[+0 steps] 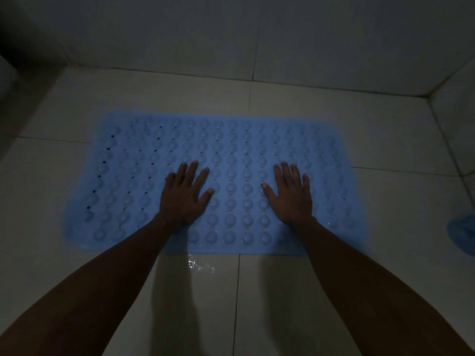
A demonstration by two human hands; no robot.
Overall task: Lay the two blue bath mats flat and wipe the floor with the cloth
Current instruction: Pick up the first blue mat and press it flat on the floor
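With the blue bath mat (231,155) spread on the tiled floor (282,291), we press it flat, left hand (183,195) and right hand (290,195) both open, palms down. Next we need the second mat, perhaps the dim blue shape (462,233) at right.

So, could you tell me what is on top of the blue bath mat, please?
Both hands, left and right, press palms-down on the blue bath mat. The bumps beneath them are covered.
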